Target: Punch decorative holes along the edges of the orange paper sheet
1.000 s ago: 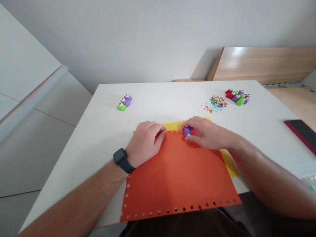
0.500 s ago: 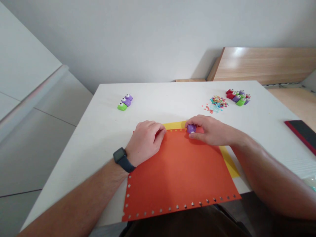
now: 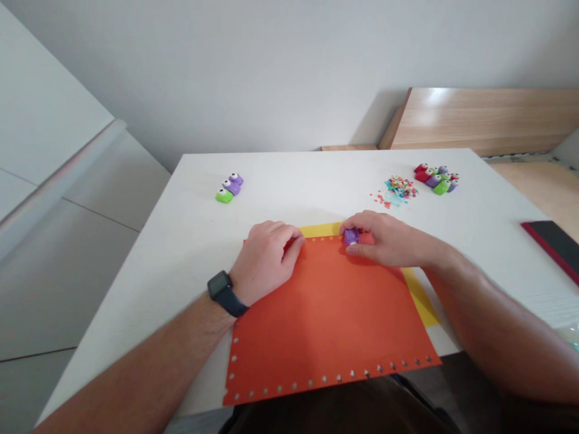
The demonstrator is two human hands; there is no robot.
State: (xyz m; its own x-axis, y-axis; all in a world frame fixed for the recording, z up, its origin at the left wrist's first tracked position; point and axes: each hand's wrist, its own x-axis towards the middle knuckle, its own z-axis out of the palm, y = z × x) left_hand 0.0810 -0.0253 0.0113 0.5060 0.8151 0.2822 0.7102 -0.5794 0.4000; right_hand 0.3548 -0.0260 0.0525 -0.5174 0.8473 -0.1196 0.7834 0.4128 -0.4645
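Note:
An orange sheet of paper (image 3: 335, 307) lies in front of me, small shaped holes punched along its near, left and far edges. Under it a yellow sheet (image 3: 423, 301) sticks out at the far and right sides. My right hand (image 3: 384, 238) is closed round a purple craft hole punch (image 3: 350, 236) at the orange sheet's far edge, right of the middle. At the far left part of that edge, my left hand (image 3: 269, 256) pinches the orange paper between thumb and curled fingers; the fingertips are partly hidden.
On the white table (image 3: 289, 181), a green and two purple punches (image 3: 230, 187) stand at the far left. Several red, green and purple punches (image 3: 438, 178) cluster far right, beside a pile of coloured confetti (image 3: 398, 190). A dark, red-edged object (image 3: 554, 244) lies at the right edge.
Both hands and the purple punch stay practically in place. The orange sheet's near edge has shifted very slightly.

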